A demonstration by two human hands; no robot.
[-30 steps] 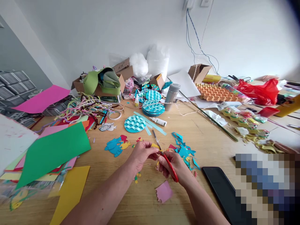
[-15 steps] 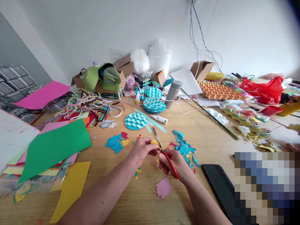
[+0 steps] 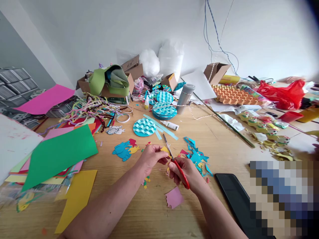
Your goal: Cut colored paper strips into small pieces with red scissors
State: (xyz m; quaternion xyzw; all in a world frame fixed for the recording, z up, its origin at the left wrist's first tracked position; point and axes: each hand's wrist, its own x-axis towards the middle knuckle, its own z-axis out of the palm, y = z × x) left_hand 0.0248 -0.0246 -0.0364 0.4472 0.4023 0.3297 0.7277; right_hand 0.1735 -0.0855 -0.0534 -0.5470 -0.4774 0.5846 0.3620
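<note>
My left hand (image 3: 150, 157) pinches a small yellow paper piece (image 3: 165, 150) just above the wooden table (image 3: 224, 146). My right hand (image 3: 185, 172) is wrapped round red-handled scissors (image 3: 175, 162), whose blades point up and away and meet the yellow piece. Blue paper offcuts (image 3: 195, 154) lie right behind my right hand. A blue fish-like cutout (image 3: 122, 150) with red and yellow bits lies to the left of my left hand. A pink scrap (image 3: 174, 197) with a scalloped edge rests on the table below my hands.
Stacked coloured sheets topped by a green sheet (image 3: 58, 153) and a yellow sheet (image 3: 74, 197) fill the left. Blue wavy discs (image 3: 144, 127), a glue bottle (image 3: 170, 125), a grey flask (image 3: 185, 97) and cardboard boxes stand behind. A black phone (image 3: 236, 202) lies right; a long green stick (image 3: 224, 122) crosses diagonally.
Both hands keep their grips and stay close together, with the yellow piece turned slightly at the blades. The view has tipped down a little, so everything sits slightly higher.
</note>
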